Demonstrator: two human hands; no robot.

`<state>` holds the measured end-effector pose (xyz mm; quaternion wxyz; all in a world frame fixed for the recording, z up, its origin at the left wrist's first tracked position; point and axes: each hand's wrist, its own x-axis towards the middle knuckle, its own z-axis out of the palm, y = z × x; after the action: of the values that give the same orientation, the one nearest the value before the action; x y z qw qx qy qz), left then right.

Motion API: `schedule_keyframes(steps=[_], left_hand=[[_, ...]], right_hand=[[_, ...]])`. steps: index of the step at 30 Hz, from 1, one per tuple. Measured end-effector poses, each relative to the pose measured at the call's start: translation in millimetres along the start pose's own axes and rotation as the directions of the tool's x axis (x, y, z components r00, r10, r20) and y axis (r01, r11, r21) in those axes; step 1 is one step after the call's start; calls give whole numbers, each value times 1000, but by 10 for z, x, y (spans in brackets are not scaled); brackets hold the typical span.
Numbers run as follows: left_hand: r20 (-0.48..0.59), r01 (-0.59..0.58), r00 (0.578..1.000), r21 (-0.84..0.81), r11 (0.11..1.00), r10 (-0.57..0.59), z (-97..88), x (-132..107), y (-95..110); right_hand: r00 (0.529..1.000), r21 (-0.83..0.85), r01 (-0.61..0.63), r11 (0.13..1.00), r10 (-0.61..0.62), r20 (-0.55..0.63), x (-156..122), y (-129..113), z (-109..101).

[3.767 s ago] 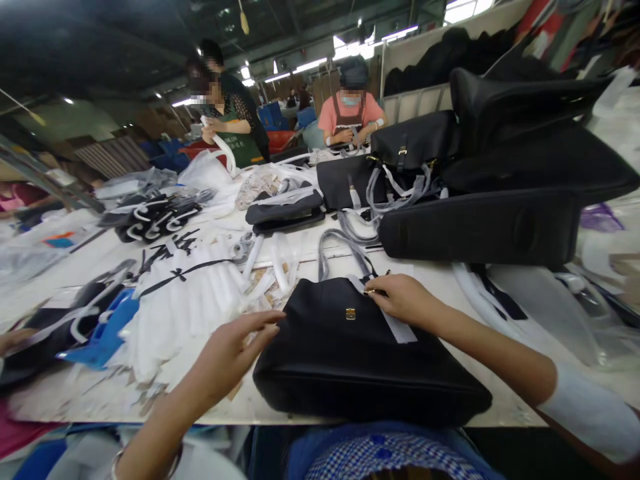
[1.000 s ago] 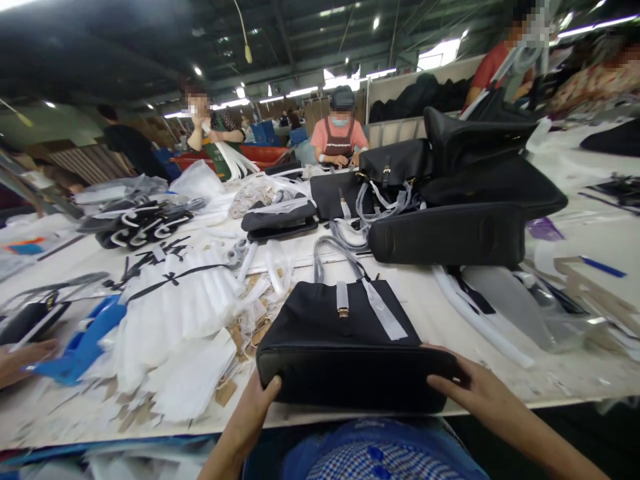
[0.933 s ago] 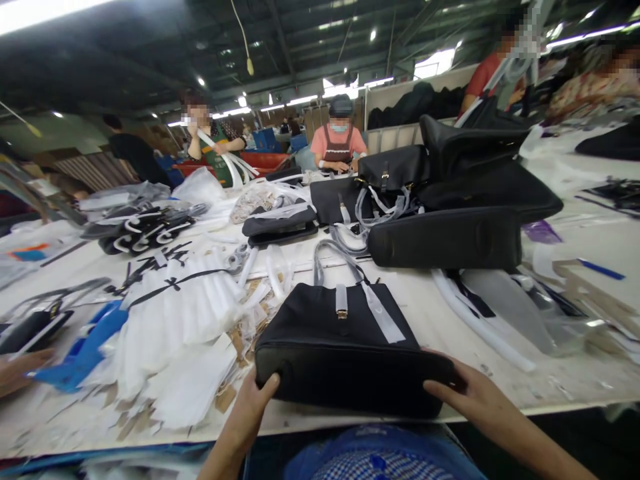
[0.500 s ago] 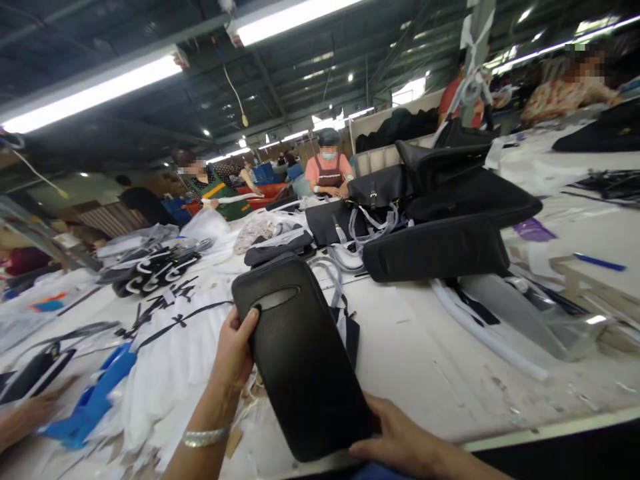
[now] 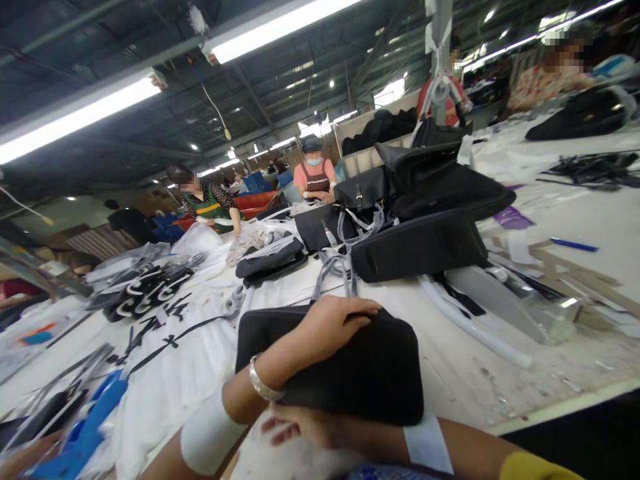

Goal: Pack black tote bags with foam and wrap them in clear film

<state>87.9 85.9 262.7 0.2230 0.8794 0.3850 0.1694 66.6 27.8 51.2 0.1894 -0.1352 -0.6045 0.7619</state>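
Note:
A black bag (image 5: 360, 380) with rounded corners lies crosswise in front of me, its plain dark side facing me. My left hand (image 5: 333, 327), a silver bracelet at its wrist, reaches across it and grips its upper edge. Below the bag's lower left edge is my right hand (image 5: 303, 427), fingers apart and somewhat blurred, holding nothing I can see. Grey-wrapped handles (image 5: 340, 267) rise just behind the bag.
Further black bags (image 5: 420, 247) are heaped behind, to the right. White wrapped bundles (image 5: 185, 373) and a blue object (image 5: 87, 420) lie left. Clear plastic and a pale tube (image 5: 480, 337) are at right. Co-workers (image 5: 315, 173) stand across the table.
The bag has turned from upright to crosswise and now shows a plain side. My left hand has moved to its upper edge; my right hand has let go and shifted left.

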Motion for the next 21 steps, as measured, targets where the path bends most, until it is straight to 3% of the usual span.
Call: schedule_keyframes(steps=[2,4,6,8,10,12,14,15,16,18,19,20,21], left_hand=[[41,60,997,36,998,-61,126,-107,-92],[78,130,987,90,987,-137,148,-319,-182],[68,220,970,163,962,-233,142,-582,-258],[2,327,942,210,921,-335,190,-840,-314],[-64,408,912,226,885,-404,318,-1053,-351],[-66,417,908,224,881,-413,497,-1212,-380],[-67,402,915,203,893,-397,681,-1335,-413],[-92,405,914,189,895,-394,766,-1392,-433],[-140,420,906,172,891,-400,846,-1449,-453],[-303,480,851,117,869,-429,1006,-1571,-492],[-399,514,799,64,855,-450,1092,-1632,-512],[-491,543,728,-11,840,-477,1183,-1689,-532],[-569,560,643,-108,821,-513,1277,-1738,-556]], right_hand=[[975,146,-212,966,199,99,-230,296,-30],[893,173,-415,893,364,263,-552,455,-161],[876,269,-457,848,377,302,-910,400,-342],[926,343,-368,864,308,218,-1258,141,-499],[955,192,-277,941,249,160,-1579,-251,-600],[977,-149,-187,971,199,72,-1870,-671,-674],[983,-413,-184,892,169,-73,-2124,-1008,-796],[976,-522,-178,834,84,-200,-2231,-1116,-893],[934,-607,-197,770,-41,-355,-2322,-1176,-1014],[739,-713,-305,631,-315,-595,-2446,-1157,-1305],[650,-747,-352,564,-428,-628,-2475,-1092,-1458],[597,-772,-382,508,-503,-625,-2481,-1001,-1603],[578,-782,-395,482,-531,-620,-2468,-896,-1734]])
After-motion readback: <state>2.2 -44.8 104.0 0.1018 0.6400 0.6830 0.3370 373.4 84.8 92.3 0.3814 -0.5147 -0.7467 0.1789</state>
